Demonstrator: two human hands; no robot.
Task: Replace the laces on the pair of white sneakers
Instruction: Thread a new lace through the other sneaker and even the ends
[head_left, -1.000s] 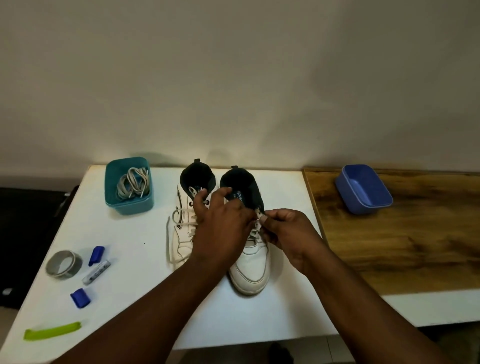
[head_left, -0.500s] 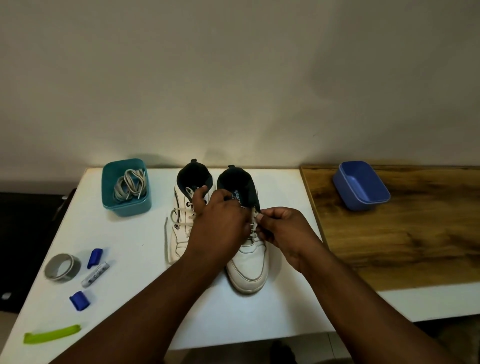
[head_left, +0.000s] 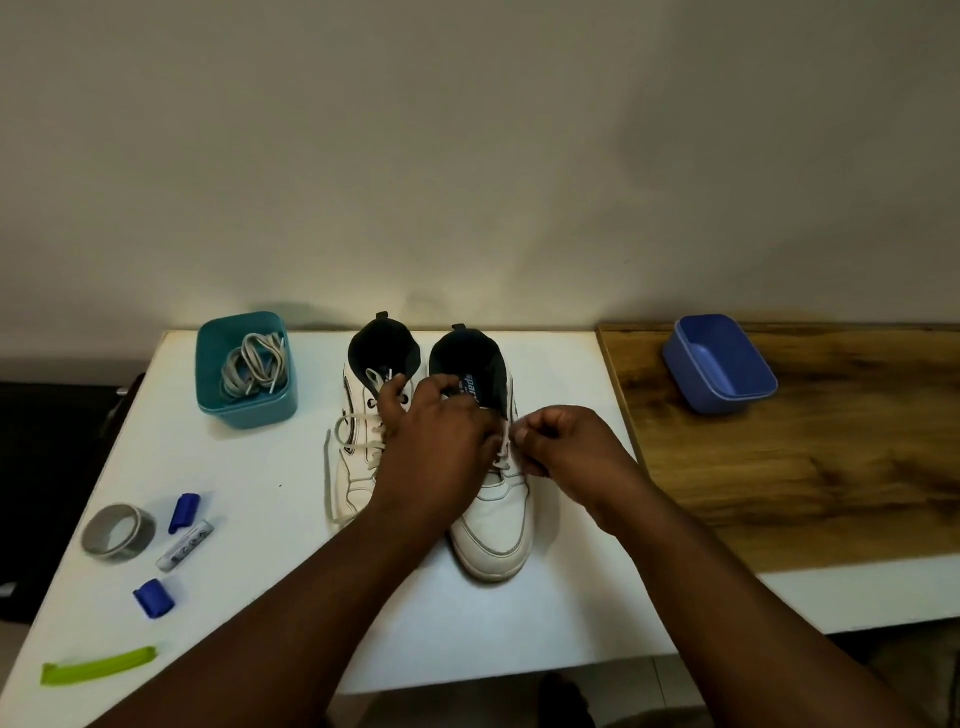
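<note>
right fingers (head_left: 537, 431) curl and pinch the lace (head_left: 503, 441) of the right sneaker (head_left: 493, 525), over its eyelets. left hand (head_left: 436, 441) lies curled over that sneaker's tongue; what it holds is hidden, cannot tell. left sneaker (head_left: 358, 467) stands just beside, its lace loose. both sit mid-table (head_left: 260, 493). teal tub (head_left: 244, 410) of spare laces (head_left: 254, 364) sits far left, blue tub (head_left: 722, 364) far right.
</note>
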